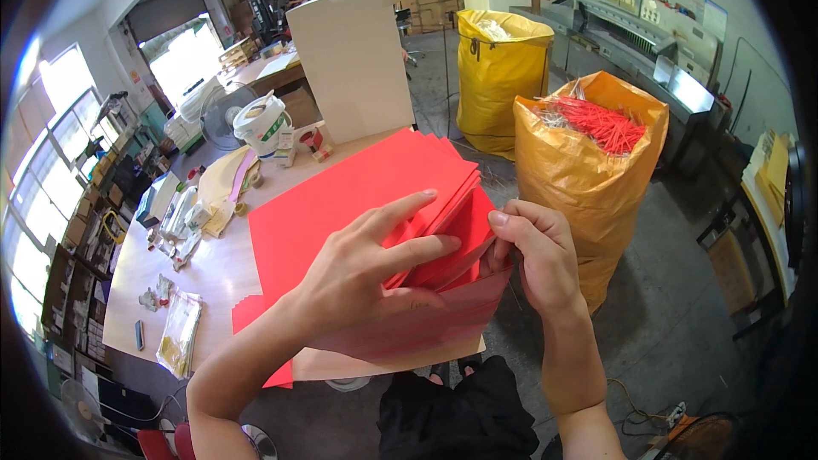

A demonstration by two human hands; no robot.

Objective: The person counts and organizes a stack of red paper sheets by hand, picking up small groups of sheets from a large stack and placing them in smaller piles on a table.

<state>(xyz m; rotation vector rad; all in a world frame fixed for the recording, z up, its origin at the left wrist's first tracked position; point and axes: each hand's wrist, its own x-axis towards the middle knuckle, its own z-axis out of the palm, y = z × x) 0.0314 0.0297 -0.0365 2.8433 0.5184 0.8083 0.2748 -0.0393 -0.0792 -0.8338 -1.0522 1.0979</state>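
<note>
A thick stack of large red paper sheets (332, 200) lies at the front corner of the table, its near right corner fanned and bent up. My left hand (362, 260) rests over that stack with its fingers spread among the lifted layers. At the right corner of the stack, my right hand (544, 255) pinches the edge of a red sheet between thumb and bent fingers. How many layers are in that pinch is hidden. More red sheets jut out at the left, below the main stack.
On the wooden table (226, 268) stand a white bucket (262, 123), rolls of tape and a clear plastic packet (181, 332). A tall pale board (349, 68) rises behind. Orange (567, 179) and yellow (494, 85) sacks of scraps stand to the right, before a large machine (639, 21).
</note>
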